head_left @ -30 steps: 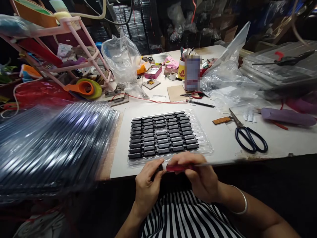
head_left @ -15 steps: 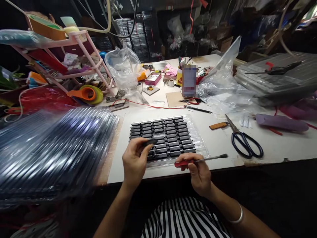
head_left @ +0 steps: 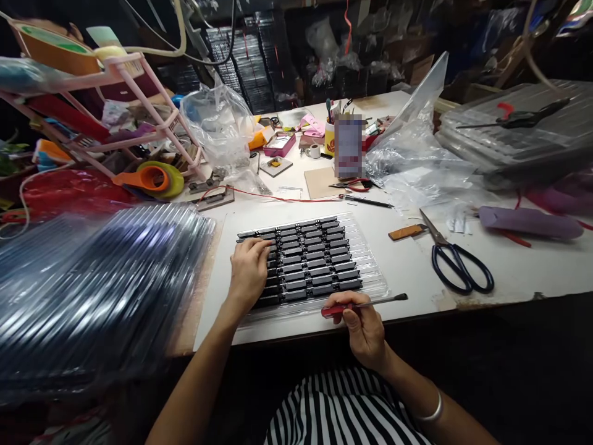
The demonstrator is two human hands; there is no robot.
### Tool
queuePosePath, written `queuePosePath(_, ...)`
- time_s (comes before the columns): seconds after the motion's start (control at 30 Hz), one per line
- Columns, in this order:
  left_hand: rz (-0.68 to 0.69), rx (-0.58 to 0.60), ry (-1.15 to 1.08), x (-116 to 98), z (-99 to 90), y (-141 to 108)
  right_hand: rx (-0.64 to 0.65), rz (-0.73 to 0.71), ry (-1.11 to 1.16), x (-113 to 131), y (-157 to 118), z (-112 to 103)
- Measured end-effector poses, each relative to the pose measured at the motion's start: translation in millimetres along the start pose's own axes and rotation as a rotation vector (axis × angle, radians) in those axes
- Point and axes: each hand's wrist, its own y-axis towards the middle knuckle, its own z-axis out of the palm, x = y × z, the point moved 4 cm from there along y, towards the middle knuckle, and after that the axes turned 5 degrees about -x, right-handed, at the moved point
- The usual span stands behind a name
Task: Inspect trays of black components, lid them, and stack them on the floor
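Observation:
A clear plastic tray (head_left: 377, 281) lies on the worktable, with rows of black slotted plastic parts (head_left: 319, 262) in it. My left hand (head_left: 248, 266) reaches over the tray's left side, its fingers bent together and the fingertips down among the parts in the upper rows. What they pinch, if anything, is hidden. Below the tray's front right corner, my right hand (head_left: 365, 330) is closed around the red handle of a screwdriver (head_left: 340, 309). Its metal shaft points right, ending in a dark tip.
Stacked clear trays (head_left: 115, 290) stand at the left, beneath a pink rack (head_left: 160, 127). Scissors (head_left: 456, 266) and a utility blade (head_left: 405, 232) lie right of the tray. Behind are a black pen (head_left: 368, 201), pliers (head_left: 356, 185) and plastic bags (head_left: 417, 167).
My left hand has moved up and left within the tray; the black part it held above the rows no longer shows. The gap mid-tray looks filled. My right hand keeps the screwdriver, shifted slightly left.

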Motion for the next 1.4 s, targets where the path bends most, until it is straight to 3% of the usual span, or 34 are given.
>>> queuePosePath(0.17, -0.008, -0.029, 0.009, 13.9, -33.3, -25.0, -0.007, 0.009, -0.024, 0.4, -1.4, -1.3)
queuePosePath(0.27, 0.041, -0.029, -0.031, 8.3, -41.3, -45.2, -0.011, 0.016, -0.021, 0.2, -2.3, -1.4)
queuePosePath(0.43, 0.210, 0.100, -0.002, -20.7, -22.2, -70.5, -0.002, 0.027, -0.063, 0.5, -3.0, 0.1)
queuePosePath(0.53, 0.271, 0.161, 0.112, -30.7, -7.0, -73.4, -0.007, 0.032, -0.075, 0.7, -3.0, 0.7)
queuePosePath(0.63, 0.268, 0.150, 0.122, -33.8, -5.7, -71.2, -0.017, 0.032, -0.071, 1.6, -1.1, 0.6)
queuePosePath(0.7, 0.236, 0.134, 0.017, -35.5, -12.8, -72.0, -0.013, 0.031, -0.059, 4.1, 2.1, 0.8)
queuePosePath(0.8, 0.102, 0.226, -0.222, -37.2, -22.6, -80.8, 0.054, 0.042, -0.030, 11.4, 8.2, 5.3)
queuePosePath(0.87, -0.042, 0.261, -0.379, -37.3, -26.1, -89.2, 0.143, 0.012, -0.046, 18.6, 10.1, 12.9)
queuePosePath(1.03, -0.452, 0.112, -0.820, -30.0, -25.5, -102.7, 0.270, -0.144, -0.129, 34.5, 3.7, 33.1)
queuePosePath(1.13, -0.608, 0.186, -0.935, -28.1, -18.4, -109.6, 0.267, -0.136, -0.177, 39.3, 4.0, 33.4)
queuePosePath(1.23, -0.629, 0.249, -0.846, -30.0, -15.0, -117.7, 0.224, -0.038, -0.232, 41.3, 11.4, 24.4)
queuePosePath(1.4, -0.481, 0.245, -0.681, -41.3, -13.8, -126.2, 0.261, -0.002, -0.207, 39.7, 14.1, 21.4)
